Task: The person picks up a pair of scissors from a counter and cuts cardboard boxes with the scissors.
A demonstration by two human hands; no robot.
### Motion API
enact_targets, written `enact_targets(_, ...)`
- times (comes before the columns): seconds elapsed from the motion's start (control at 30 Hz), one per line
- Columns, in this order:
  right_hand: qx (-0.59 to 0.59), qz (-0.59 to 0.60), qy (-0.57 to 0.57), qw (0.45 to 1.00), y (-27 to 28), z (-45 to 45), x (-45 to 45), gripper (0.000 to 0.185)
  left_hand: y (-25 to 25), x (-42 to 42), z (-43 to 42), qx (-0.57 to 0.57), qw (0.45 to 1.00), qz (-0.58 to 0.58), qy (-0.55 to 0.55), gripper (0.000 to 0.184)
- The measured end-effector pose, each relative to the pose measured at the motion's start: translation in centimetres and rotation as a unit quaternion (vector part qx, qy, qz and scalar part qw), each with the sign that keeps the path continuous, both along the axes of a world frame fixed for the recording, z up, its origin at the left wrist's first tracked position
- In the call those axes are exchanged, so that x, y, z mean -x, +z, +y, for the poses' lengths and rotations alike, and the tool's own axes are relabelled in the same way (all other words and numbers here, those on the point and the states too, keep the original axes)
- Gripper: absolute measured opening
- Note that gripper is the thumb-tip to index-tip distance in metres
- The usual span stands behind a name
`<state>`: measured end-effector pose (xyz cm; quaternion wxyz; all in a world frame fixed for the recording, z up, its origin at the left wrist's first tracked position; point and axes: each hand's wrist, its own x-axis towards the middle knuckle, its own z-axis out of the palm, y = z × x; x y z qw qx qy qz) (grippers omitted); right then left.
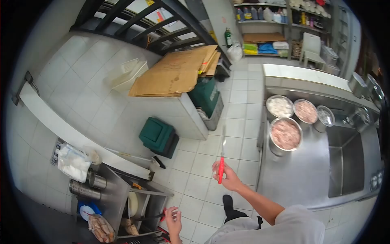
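Note:
My right hand (230, 175) is closed around the red handle of a knife (221, 170). Its narrow blade points away from me over the tiled floor and blurs towards the tip. Lower down, my left hand (174, 220) is held beside a metal shelf unit (140, 193), its fingers loosely apart and nothing visible in them. Just left of those fingers, a red-handled item (163, 214) sticks out of the shelf; I cannot tell whether they touch. A round pale board (133, 204) stands inside the unit.
On the steel sink counter (292, 179) to the right stand metal bowls of pinkish meat (285, 134) and a bowl of white pieces (280, 106). A green bin (157, 136) sits on the floor ahead. Flattened cardboard (174, 73) covers a low wall. A blue scale (87, 210) stands lower left.

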<state>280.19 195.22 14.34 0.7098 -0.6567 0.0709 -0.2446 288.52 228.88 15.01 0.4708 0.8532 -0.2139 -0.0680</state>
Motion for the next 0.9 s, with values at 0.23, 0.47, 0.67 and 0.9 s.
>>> enact_targets(0.23,0.079,0.035,-0.107,0.991,2.7,-7.1,-10.4,0.021,-0.5,-13.3,-5.6,-0.034,0.995,0.092,-0.024,0.025)
enact_targets(0.47,0.059,-0.059,-0.195,0.977,5.3,-17.0,-19.8,0.020,-2.1,-24.5,-19.4,-0.046,0.986,0.096,-0.127,0.022)
enact_targets(0.67,-0.125,-0.049,-0.115,0.984,7.3,-26.0,-26.4,0.018,-7.3,-32.0,-38.0,0.031,0.884,0.331,-0.328,0.032)
enact_targets(0.9,-0.219,0.045,-0.259,0.940,2.0,-32.1,-33.8,0.016,-2.9,-38.6,-73.4,0.398,0.490,0.672,-0.387,0.077)
